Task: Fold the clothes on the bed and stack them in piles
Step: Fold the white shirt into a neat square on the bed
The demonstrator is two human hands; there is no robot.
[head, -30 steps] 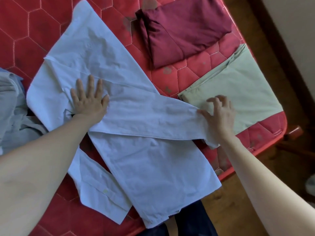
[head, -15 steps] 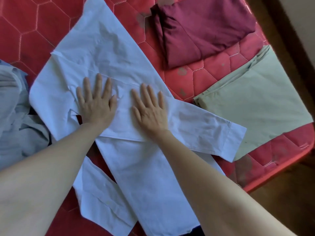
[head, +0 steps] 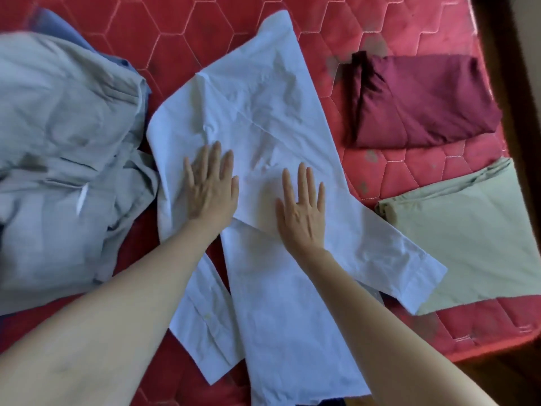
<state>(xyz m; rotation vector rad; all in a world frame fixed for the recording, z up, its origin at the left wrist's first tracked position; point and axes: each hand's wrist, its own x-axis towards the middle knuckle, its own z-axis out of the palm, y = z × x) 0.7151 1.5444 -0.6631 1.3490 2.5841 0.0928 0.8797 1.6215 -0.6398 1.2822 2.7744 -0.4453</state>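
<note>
A pale blue long-sleeved shirt (head: pixel 263 106) lies spread face down on the red quilted mattress (head: pixel 366 27). One sleeve is folded across its back, and the cuff (head: pixel 421 276) reaches onto a folded green cloth. My left hand (head: pixel 210 189) presses flat on the shirt's left part, fingers straight. My right hand (head: pixel 303 206) presses flat on the folded sleeve, fingers spread. The other sleeve (head: pixel 205 323) lies loose below my left forearm.
A heap of unfolded grey-blue clothes (head: pixel 67 159) lies at the left. A folded maroon garment (head: pixel 421 101) sits at the upper right, and the folded pale green cloth (head: pixel 468 235) lies below it near the mattress's right edge. Dark floor runs along the right.
My right hand let go of the cuff at the right and moved left onto the folded sleeve, where it now lies flat. The view has swung left, showing more of the grey-blue heap.
</note>
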